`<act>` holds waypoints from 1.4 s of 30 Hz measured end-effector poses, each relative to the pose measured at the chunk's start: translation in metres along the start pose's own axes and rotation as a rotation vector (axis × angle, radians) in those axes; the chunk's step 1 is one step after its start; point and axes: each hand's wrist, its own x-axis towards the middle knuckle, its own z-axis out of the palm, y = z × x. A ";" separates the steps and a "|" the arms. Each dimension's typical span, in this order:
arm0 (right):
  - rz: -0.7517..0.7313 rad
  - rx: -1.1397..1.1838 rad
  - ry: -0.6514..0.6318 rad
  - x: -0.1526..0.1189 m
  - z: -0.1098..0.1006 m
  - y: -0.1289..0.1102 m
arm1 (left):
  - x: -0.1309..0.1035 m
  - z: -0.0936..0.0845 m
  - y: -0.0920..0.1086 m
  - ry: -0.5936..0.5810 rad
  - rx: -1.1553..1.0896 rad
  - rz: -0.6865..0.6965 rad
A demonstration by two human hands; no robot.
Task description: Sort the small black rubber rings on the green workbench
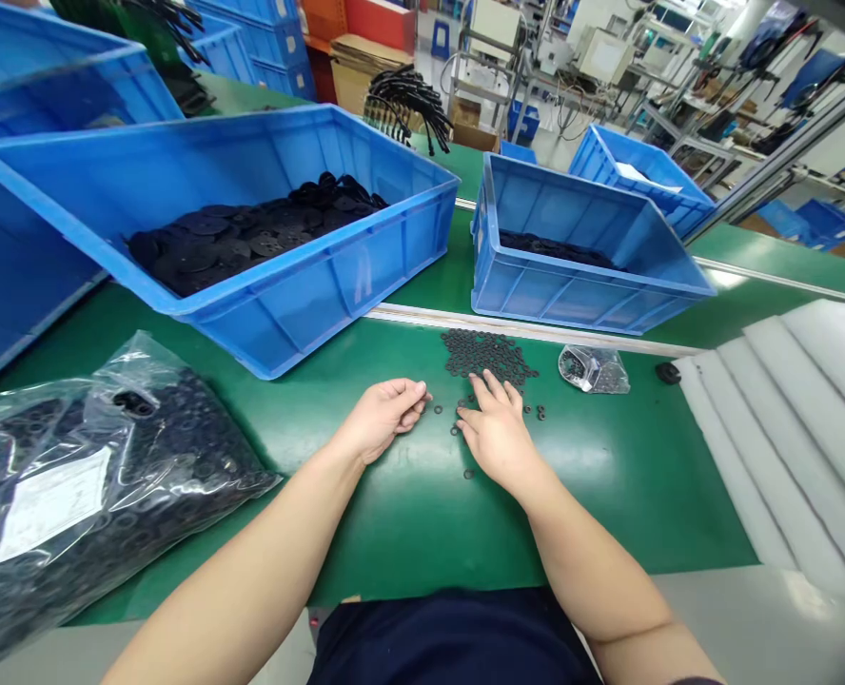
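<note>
Many small dark rings lie in a loose pile on the green tabletop, with a few scattered in front and to the right. At the front of the pile, my right hand reaches over some rings, its fingers spread and touching the table area. Left of it, my left hand has thumb and forefinger pinched together around a small dark ring, of which only the edge shows. A single ring lies between the hands, and another sits nearer to me.
A blue bin of black discs stands behind left, a smaller blue bin behind right. A big plastic bag of dark parts lies left. Right are a small clear bag and stacked white foam sheets.
</note>
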 end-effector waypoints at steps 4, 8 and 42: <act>0.008 0.122 0.194 0.001 -0.002 0.002 | -0.005 0.006 -0.002 -0.080 0.145 -0.014; -0.101 0.306 0.249 -0.001 -0.004 -0.002 | -0.008 0.010 -0.006 -0.144 0.212 -0.026; -0.079 0.195 -0.133 0.001 -0.003 0.004 | 0.002 0.000 0.000 0.067 0.020 0.002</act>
